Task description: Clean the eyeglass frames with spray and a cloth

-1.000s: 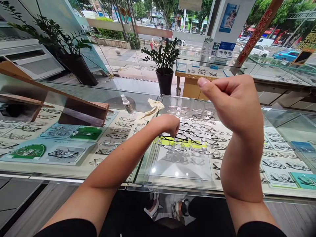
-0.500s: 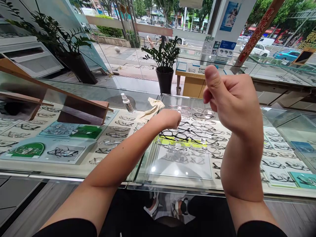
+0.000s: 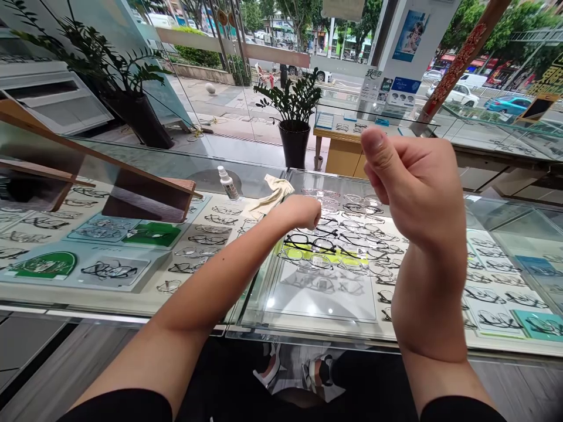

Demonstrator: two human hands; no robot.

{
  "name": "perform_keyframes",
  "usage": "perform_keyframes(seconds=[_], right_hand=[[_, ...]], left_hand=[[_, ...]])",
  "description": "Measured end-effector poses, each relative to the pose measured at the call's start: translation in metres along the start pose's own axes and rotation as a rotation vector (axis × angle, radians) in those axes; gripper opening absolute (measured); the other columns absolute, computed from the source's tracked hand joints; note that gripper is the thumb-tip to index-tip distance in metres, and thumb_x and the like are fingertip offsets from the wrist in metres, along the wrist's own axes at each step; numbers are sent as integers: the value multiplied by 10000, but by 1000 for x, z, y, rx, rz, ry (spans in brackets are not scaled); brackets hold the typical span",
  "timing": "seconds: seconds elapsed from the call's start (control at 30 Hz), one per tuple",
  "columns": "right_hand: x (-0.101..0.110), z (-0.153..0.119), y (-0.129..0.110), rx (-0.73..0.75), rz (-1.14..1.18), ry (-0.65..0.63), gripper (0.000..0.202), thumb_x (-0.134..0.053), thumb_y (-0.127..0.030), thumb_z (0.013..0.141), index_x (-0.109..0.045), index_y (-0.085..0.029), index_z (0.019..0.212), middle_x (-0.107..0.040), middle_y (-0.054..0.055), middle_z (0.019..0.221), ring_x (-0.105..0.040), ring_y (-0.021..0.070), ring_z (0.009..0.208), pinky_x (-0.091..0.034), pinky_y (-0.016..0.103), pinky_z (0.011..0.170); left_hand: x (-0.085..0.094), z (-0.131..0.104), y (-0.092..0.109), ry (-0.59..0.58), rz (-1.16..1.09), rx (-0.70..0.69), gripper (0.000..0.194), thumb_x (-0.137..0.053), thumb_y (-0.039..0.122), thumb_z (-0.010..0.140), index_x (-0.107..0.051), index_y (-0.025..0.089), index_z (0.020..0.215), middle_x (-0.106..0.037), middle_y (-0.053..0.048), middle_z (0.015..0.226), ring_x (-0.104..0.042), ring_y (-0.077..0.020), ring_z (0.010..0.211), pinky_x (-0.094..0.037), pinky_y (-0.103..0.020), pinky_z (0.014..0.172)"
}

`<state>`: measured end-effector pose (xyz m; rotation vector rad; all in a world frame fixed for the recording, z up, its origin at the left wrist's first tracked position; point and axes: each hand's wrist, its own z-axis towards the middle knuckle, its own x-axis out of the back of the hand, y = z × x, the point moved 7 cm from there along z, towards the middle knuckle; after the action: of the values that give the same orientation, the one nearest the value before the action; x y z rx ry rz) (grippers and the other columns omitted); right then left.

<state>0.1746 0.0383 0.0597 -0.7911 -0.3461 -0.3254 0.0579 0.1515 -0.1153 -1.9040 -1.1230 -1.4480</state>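
My left hand is closed in a fist over the far part of the glass counter, its back toward me. The curled fingertips are hidden, and I see nothing sticking out of it. Below and to its right lie rows of eyeglasses; a black-framed pair of eyeglasses is nearest. My right hand is raised above the counter at the right, fingers curled in and thumb pointing up and left. No object shows in it.
A glass display counter runs across in front of me. A white spray bottle and a cream cloth sit near its back edge. Slanted wooden-edged panels stand at the left. Behind is a potted plant.
The right hand has shifted very slightly down. The left hand stays nearly where it was, and both remain closed.
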Motion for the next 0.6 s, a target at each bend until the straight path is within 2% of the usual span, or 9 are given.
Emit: perform_keyframes(seconds=[0.13, 0.27, 0.43, 0.5, 0.6], right_hand=[[3, 1, -1, 9, 39, 50, 683, -527, -757, 979, -436, -219, 568, -357, -42, 533, -403, 95, 508, -284, 297, 508], [7, 3, 5, -23, 128, 126, 674, -561, -768, 959, -433, -232, 572, -351, -43, 528, -363, 100, 493, -265, 299, 481], [6, 4, 18, -82, 354, 166, 661, -635, -724, 952, -434, -237, 552, -321, -52, 500, -256, 92, 455, -163, 309, 451], [4, 3, 23, -93, 478, 169, 651, -645, -677, 970, -446, -230, 542, -302, -57, 495, -234, 89, 455, -138, 315, 462], [-5, 3, 29, -139, 632, 144, 549, -675, -585, 973, -513, -222, 594, -288, -72, 513, -222, 91, 475, -160, 304, 475]], left_hand=[[19, -13, -7, 79, -55, -34, 157, -737, 214, 741, -849, 238, 849, -784, -71, 870, -663, -235, 784, -427, -325, 734], [54, -41, -15, 221, -207, -95, 143, -726, 270, 777, -849, 238, 843, -722, -36, 753, -580, -186, 670, -360, -317, 664], [103, -91, -18, 554, -574, -209, 191, -712, 370, 849, -807, 205, 831, -630, -10, 671, -498, -150, 631, -337, -303, 625], [116, -109, -19, 698, -738, -257, 199, -741, 389, 848, -777, 198, 806, -651, -15, 728, -519, -151, 686, -376, -297, 662], [124, -126, -18, 869, -998, -332, 218, -799, 414, 832, -761, 199, 817, -695, -29, 839, -576, -157, 777, -433, -300, 739]])
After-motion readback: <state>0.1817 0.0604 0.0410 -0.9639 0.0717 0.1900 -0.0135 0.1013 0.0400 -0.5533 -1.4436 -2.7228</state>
